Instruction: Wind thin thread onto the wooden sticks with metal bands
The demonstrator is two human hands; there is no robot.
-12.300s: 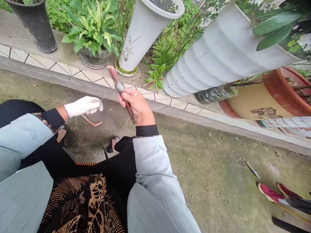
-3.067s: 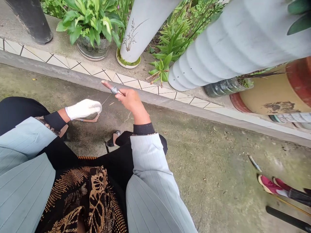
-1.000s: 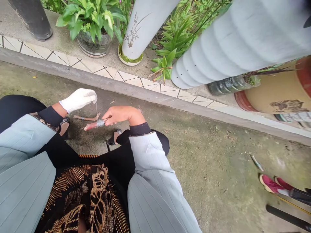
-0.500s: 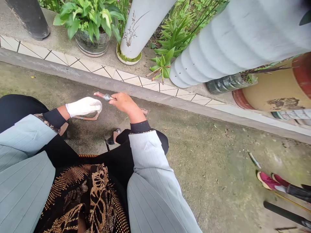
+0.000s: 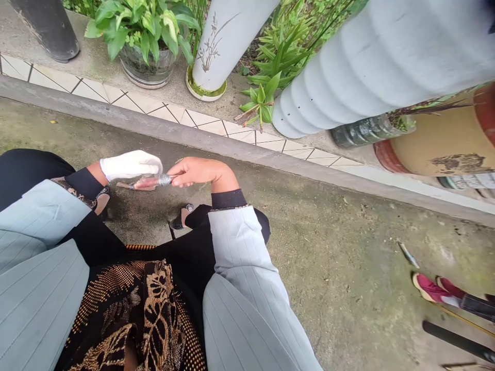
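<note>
My left hand (image 5: 131, 165) wears a white glove, with its fingers curled closed. Below it shows the end of a thin brown bent stick (image 5: 124, 185), which runs up toward the gloved fingers and is partly hidden. My bare right hand (image 5: 199, 171) pinches a short stick wound with silvery wire (image 5: 164, 180). The pinkish, rough end of this piece points left and lies just beneath the gloved fingers, overlapping the bent stick. Whether the two pieces touch I cannot tell.
Beyond my hands runs a low tiled ledge (image 5: 154, 109) with a potted leafy plant (image 5: 145, 36), a white patterned pipe (image 5: 216, 51), a ribbed grey column (image 5: 348, 77) and a tan pot (image 5: 436, 139). At the right are another person's red shoes (image 5: 429, 288) and a dark pole (image 5: 456, 340).
My right hand has brought the wire-wound stick down and left, under the gloved hand and across the bent stick. My left hand has barely moved.
</note>
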